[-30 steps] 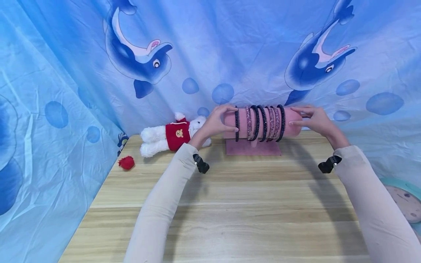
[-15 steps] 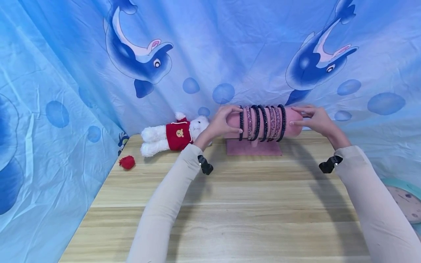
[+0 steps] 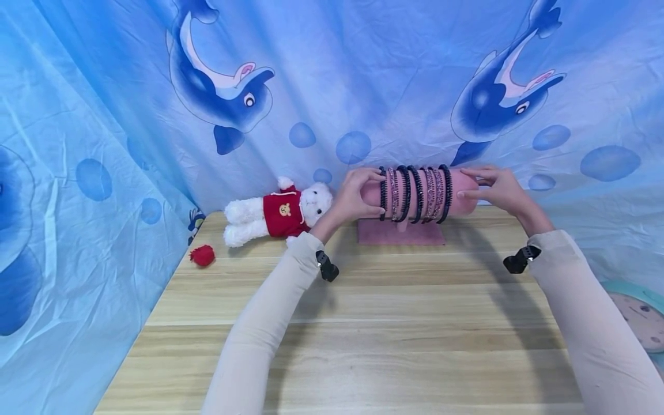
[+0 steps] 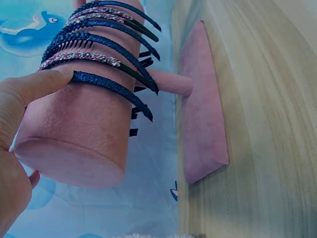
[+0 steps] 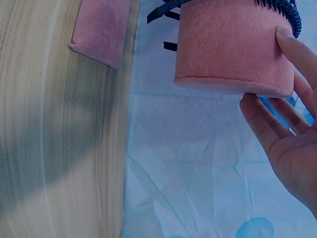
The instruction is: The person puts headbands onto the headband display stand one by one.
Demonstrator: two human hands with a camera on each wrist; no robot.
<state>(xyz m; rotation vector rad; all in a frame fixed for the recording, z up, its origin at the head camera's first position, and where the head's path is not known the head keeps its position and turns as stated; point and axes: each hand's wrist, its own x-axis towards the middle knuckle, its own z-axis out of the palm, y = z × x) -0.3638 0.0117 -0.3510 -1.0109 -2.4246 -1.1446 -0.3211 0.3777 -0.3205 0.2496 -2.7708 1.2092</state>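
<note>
A pink plush headband stand (image 3: 460, 193) lies across the back of the table, its roll raised on a short post over a flat base (image 3: 402, 233). Several dark and glittery pink headbands circle the roll. My left hand (image 3: 354, 199) reaches round the roll's left end, thumb in front and fingers at the top, gripping the leftmost dark headband (image 3: 383, 199). Up close in the left wrist view, the thumb tip meets this headband's (image 4: 106, 84) edge. My right hand (image 3: 498, 187) holds the roll's right end; its thumb (image 5: 292, 44) presses the side while other fingers are at the end face.
Left of the stand, a white plush toy (image 3: 248, 219) in a red sweater lies on its back. A small red fuzzy ball (image 3: 202, 255) sits by the table's left edge. Behind hangs a blue dolphin curtain (image 3: 332, 75). A round teal-edged object (image 3: 643, 317) is at the right.
My left hand has moved right along the roll, sliding the leftmost headband closer to the glittery one beside it. The right hand stays on the other end.
</note>
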